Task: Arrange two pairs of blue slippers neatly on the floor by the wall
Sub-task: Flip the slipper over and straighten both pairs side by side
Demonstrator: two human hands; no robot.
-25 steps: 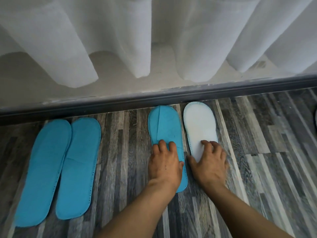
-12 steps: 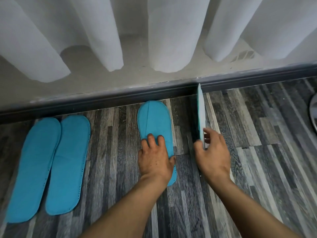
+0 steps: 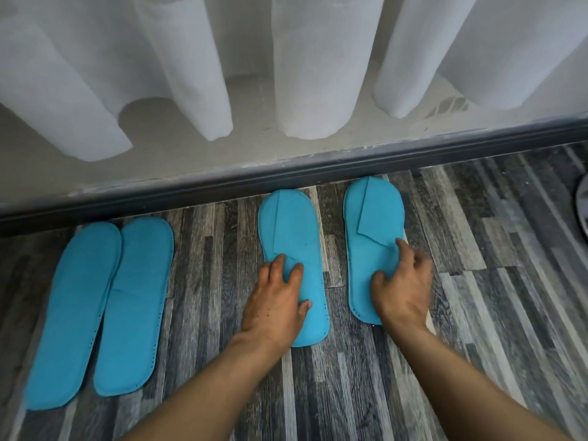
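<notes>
Two flat blue slippers lie side by side at the left: the outer left slipper (image 3: 74, 316) and its partner (image 3: 135, 303), touching along their edges. Two more lie toes to the skirting board with a gap between them. My left hand (image 3: 275, 305) rests flat on the middle slipper (image 3: 292, 237), fingers spread over its folded strap. My right hand (image 3: 402, 284) presses on the right slipper (image 3: 372, 224), blue side up, fingers on the edge of its strap. Both heels are partly hidden under my hands.
A dark skirting board (image 3: 286, 175) runs along the pale wall, with white curtain folds (image 3: 311, 74) hanging above it. The floor is grey wood-look planks (image 3: 496, 313). A round dark object (image 3: 583, 205) shows at the right edge.
My right hand turned the right slipper from white sole up, through standing on edge, to blue side up on the floor. My left hand stayed on the middle slipper.
</notes>
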